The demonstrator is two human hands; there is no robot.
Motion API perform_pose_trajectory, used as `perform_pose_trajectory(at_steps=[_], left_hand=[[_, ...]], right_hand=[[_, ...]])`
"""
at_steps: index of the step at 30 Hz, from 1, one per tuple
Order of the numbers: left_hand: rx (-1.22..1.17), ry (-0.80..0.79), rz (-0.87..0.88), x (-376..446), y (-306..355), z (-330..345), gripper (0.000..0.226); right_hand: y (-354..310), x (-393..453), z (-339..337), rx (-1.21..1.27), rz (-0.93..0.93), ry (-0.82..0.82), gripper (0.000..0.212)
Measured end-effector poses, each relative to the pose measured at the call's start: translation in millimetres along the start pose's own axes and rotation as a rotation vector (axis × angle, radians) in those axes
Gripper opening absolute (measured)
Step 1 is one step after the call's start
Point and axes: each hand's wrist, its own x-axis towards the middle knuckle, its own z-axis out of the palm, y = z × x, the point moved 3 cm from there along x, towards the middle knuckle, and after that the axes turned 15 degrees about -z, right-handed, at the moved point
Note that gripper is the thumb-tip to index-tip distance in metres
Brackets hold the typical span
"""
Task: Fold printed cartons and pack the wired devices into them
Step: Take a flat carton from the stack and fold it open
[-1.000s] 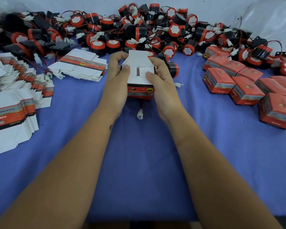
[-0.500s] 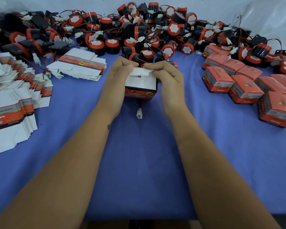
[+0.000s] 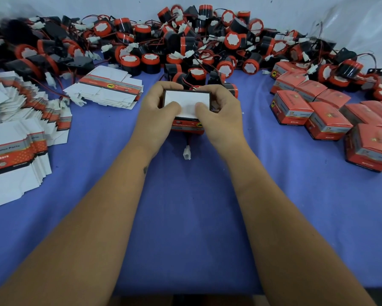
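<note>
— Progress, head cam?
— Approx a dozen packed boxes [image 3: 294, 108] on the bench [image 3: 196, 206], my right. Big device pile [image 3: 185, 40] and flat cartons [image 3: 20, 133] left.
— Current one?
— Carton [image 3: 186, 104] mid-bench; left hand [image 3: 157, 111] and right hand [image 3: 221, 113] grip it, fingers curled round, thumbs pressing the flap. Plug [image 3: 187, 152] hangs out.

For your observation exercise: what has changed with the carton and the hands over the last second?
The carton had an upright end flap; both thumbs have folded it flat. The left hand and right hand keep gripping it. The white connector, folded boxes and flat blanks stayed put.
</note>
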Motion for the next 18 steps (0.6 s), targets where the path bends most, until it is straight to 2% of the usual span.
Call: perform_pose_trajectory(at_steps=[3, 6, 10, 12, 15, 16, 18], left_hand=[[-0.004, 0.01, 0.031, -1, 0, 0, 0.03], [-0.106, 0.045, 0.038, -2, 2, -2, 0.024], [-0.185, 0.155, 0.161, -4, 6, -8, 0.015], [-0.083, 0.217, 0.277, -8, 10, -8, 0.012], [0.114, 0.226, 0.443, -12, 13, -3, 0.016], [0.193, 0.221, 0.507, -14, 13, -1, 0.021], [0.351, 0.231, 0.593, -16, 11, 2, 0.031]], right_hand=[[1, -1, -1, 0.009, -0.004, -0.005, 0.023], [3, 0, -4, 0.167, 0.06, 0.087, 0.019], [9, -5, -8, -0.024, 0.14, 0.066, 0.046], [11, -5, -4, -0.075, 0.225, -0.019, 0.06], [8, -6, 4, 0.038, 0.41, -0.082, 0.079], [9, -6, 4, 0.096, 0.433, -0.072, 0.079], [8, -7, 4, 0.17, 0.325, -0.1, 0.055]])
